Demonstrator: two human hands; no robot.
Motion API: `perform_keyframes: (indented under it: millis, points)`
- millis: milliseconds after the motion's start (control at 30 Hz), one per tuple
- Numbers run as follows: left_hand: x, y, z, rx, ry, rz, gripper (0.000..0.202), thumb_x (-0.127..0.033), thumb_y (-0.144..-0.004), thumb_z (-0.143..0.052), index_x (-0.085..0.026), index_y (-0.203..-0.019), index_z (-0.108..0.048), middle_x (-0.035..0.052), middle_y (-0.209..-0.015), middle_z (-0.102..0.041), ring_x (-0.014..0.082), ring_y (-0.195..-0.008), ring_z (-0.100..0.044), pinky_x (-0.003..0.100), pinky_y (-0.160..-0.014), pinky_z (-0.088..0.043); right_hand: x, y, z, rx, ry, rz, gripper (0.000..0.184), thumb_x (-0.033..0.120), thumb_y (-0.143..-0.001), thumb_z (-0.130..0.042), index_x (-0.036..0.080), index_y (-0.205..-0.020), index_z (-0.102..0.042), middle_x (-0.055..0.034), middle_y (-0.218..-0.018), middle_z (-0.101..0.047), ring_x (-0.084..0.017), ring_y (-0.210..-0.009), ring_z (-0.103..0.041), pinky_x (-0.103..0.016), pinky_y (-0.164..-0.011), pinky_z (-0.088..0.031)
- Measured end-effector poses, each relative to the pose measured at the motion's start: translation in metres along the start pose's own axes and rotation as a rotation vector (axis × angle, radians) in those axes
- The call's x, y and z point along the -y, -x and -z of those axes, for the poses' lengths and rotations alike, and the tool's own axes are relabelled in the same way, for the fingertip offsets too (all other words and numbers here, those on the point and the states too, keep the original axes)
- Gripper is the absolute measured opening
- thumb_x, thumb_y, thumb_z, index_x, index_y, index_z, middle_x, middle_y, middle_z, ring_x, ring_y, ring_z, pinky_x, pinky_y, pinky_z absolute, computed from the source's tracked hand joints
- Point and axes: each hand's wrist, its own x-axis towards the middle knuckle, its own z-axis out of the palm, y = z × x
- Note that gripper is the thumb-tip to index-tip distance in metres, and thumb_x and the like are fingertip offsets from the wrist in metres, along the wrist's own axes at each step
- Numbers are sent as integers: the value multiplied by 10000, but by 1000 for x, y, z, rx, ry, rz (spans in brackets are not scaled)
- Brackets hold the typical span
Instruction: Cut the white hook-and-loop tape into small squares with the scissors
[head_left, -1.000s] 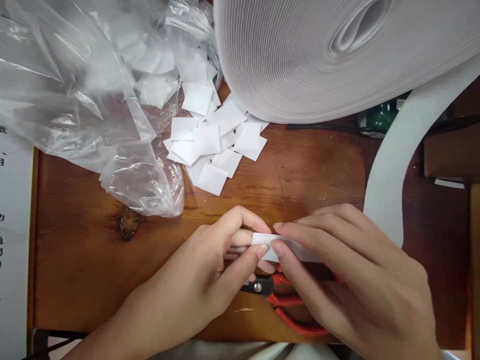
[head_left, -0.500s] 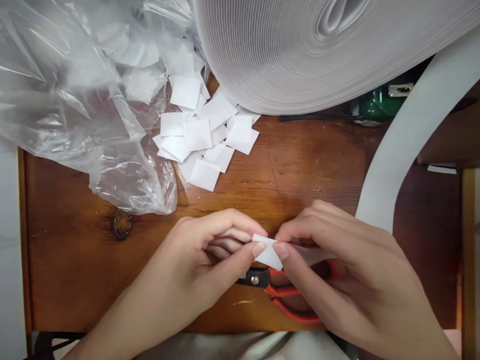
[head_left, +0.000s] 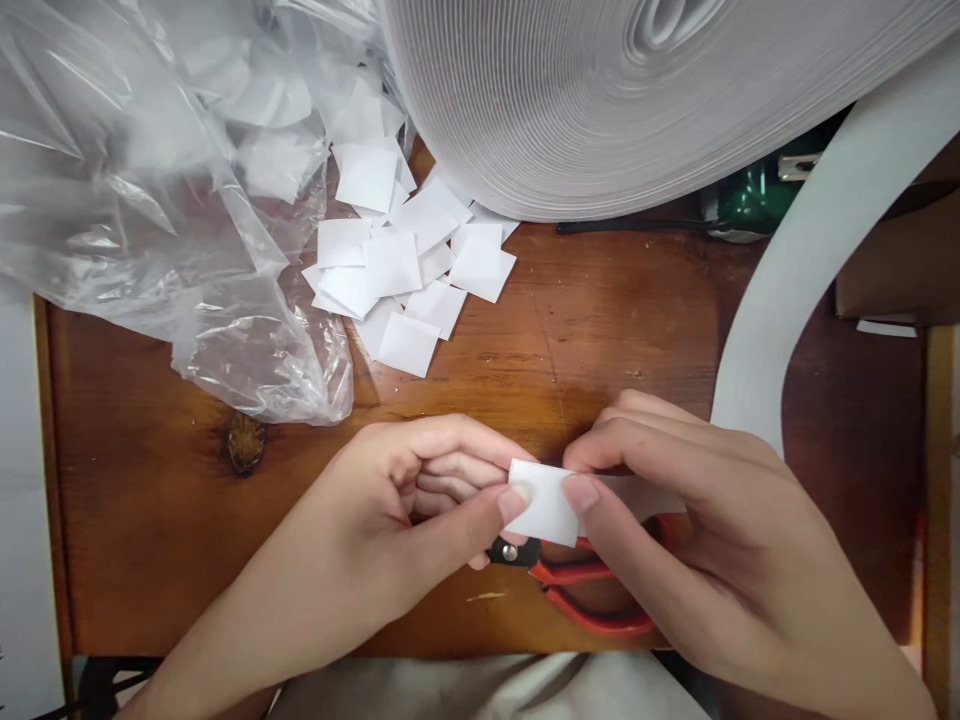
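Between my two hands is a small flat piece of white strip (head_left: pixel 544 505), a fold or edge showing along its top. My left hand (head_left: pixel 420 520) pinches its left side between thumb and forefinger, the other fingers curled behind. On the right side, my right hand (head_left: pixel 697 540) grips it with thumb and fingertips. A white band (head_left: pixel 757 370) runs from the large roll (head_left: pixel 540 130) down behind my right hand; whether it joins the held piece is hidden. Under my hands lie scissors with red handles (head_left: pixel 592 625), their blades mostly covered by my left hand.
Several cut white squares (head_left: pixel 409 345) lie in a loose pile on the wooden table (head_left: pixel 150 560). A clear plastic bag (head_left: pixel 247 330) with more squares inside spreads at the upper left. Behind the band sits a green object (head_left: pixel 750 200) with a metal part.
The held piece has turned to face the camera more and shows a larger surface. My right hand has shifted slightly right, and the view has moved a little.
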Motion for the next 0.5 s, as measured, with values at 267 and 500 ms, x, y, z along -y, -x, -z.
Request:
perform_keyframes:
  millis: [267, 500]
  points:
    - [0, -5, 1, 1, 104, 21, 224, -149, -913, -922, -281, -1093, -917, -34, -848, -862, 95, -757, -785, 89, -647, -630, 0, 1, 1, -13, 10, 16, 87, 158, -1070, -668, 226, -1071, -722, 33, -841, -691, -123, -726, -583, -328, -654, -451]
    - [2, -3, 3, -60, 16, 7, 233, -152, -898, -934, -255, -1105, -908, -21, -878, -868, 74, -702, -763, 76, -639, -610, -5, 4, -3, 36, 142, 129, 366, 228, -989, -843, 240, -1316, -680, -27, -1148, -746, -210, -987, -652, -398, -823, -524]
